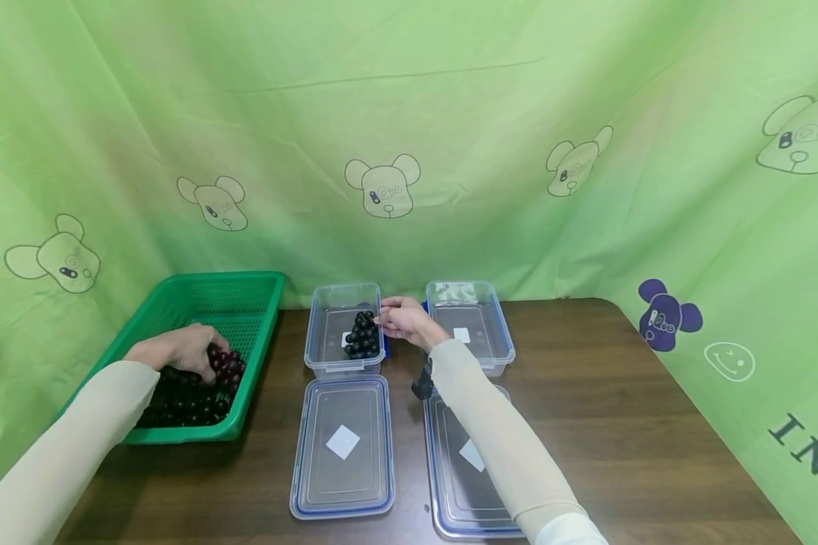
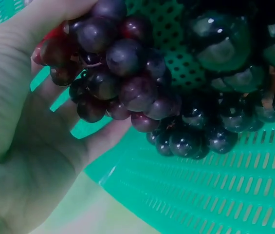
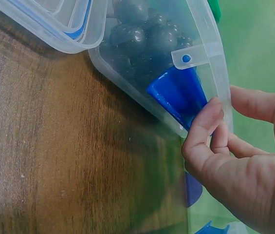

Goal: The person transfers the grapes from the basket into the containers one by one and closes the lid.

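Observation:
My left hand (image 1: pixel 189 350) is inside the green basket (image 1: pixel 259 371) and grips a bunch of reddish-purple grapes (image 2: pixel 125 58). In the left wrist view the thumb lies over the bunch and fingers pass behind it. Glossy black grapes (image 1: pixel 180 405) lie beside it in the basket. My right hand (image 1: pixel 407 319) holds the right side of a clear plastic box (image 1: pixel 344 369), fingertips at its rim and at its hanging blue latch (image 3: pixel 178 95). A bunch of black grapes (image 1: pixel 363 339) sits in this box, toward its right side.
Another clear box (image 1: pixel 477 362) stands to the right. Two clear lids with blue seals lie in front, the left lid (image 1: pixel 344 484) and the right lid (image 1: pixel 457 492), which my right forearm partly covers. A green curtain (image 1: pixel 463 242) hangs behind the wooden table (image 1: pixel 627 424).

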`<state>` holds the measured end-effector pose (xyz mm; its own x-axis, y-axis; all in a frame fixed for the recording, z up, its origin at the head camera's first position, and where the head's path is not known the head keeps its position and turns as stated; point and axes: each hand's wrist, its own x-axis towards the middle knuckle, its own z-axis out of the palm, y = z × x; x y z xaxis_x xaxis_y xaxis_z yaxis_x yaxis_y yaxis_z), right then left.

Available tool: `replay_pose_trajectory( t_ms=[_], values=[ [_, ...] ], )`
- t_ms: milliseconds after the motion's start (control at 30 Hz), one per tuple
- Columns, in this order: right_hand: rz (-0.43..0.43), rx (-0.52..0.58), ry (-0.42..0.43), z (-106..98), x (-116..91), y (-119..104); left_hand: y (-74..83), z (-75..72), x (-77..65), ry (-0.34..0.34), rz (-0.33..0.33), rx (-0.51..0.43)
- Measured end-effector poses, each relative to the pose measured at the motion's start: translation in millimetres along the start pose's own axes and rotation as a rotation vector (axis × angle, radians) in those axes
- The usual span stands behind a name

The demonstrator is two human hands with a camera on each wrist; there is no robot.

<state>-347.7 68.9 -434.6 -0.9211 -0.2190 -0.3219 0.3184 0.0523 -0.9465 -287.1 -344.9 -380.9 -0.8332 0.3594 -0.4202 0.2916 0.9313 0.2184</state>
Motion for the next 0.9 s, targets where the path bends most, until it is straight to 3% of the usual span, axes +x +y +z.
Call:
replay_pose_trajectory(
  t_ms=[200,500,667,900],
  values=[
    [0.003,-0.003,-0.001,0.2,1.9,2.4,-11.1,-9.5,-8.6,0.111,0.057,-0.068],
    [-0.002,-0.006,0.005,-0.8,6.2,3.1,-17.7,-18.4,-18.0,0.276,0.065,-0.16],
    [-0.003,-0.009,0.004,-0.3,5.6,2.9,-16.2,-18.0,-19.9,0.35,0.05,-0.24],
    [-0.01,-0.002,-0.008,-0.8,4.0,3.6,-16.2,-19.5,-21.6,0.426,-0.017,-0.43]
  ],
)
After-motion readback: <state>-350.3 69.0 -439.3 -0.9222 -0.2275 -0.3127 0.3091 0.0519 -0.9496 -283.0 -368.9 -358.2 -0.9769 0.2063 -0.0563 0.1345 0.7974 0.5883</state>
